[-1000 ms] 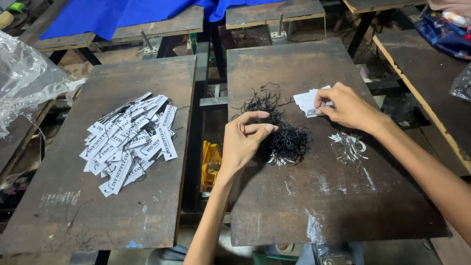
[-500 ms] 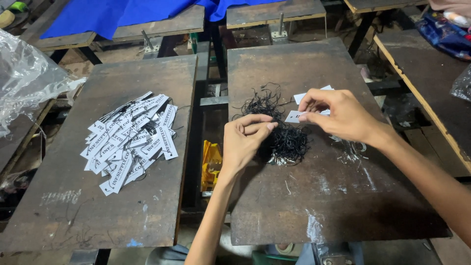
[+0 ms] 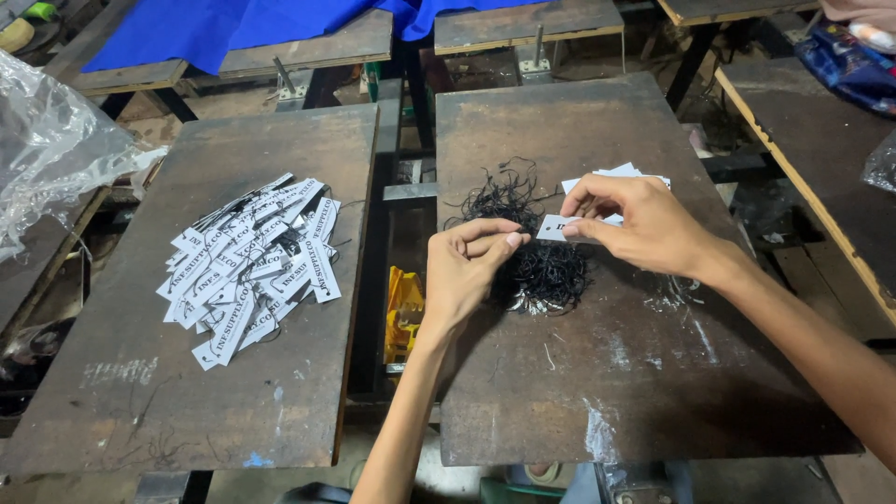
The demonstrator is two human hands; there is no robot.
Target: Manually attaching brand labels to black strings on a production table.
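You are looking down on two dark, scuffed metal slabs set side by side as a tabletop (image 3: 579, 392), with a blue cloth (image 3: 233, 28) draped over the wooden benches behind them.

Your right hand (image 3: 644, 229) has its fingers (image 3: 583, 201) pinched tight on a small white tag (image 3: 557, 227), held just above the heap of black strings (image 3: 537, 261). Your left hand (image 3: 467, 271) sits just left of that heap, thumb and forefinger closed narrowly together at the heap's edge; whether a strand is caught between them, you cannot tell. The two hands' fingertips nearly meet over the heap.

The black strings lie in a loose tangle near the middle of the right slab, with thinner strands straying off behind the heap. Just behind your right hand, beyond the heap, a small stack of white tags (image 3: 621, 173) lies flat, partly hidden by your knuckles.

Well to the left of the heap, on the other slab, lies a spread pile of finished tags (image 3: 252, 266), white strips overlapping one another. In the gap between the slabs, left of the heap, a yellow object (image 3: 404, 313) shows below. Crumpled clear plastic (image 3: 51, 149) lies far left of the heap.
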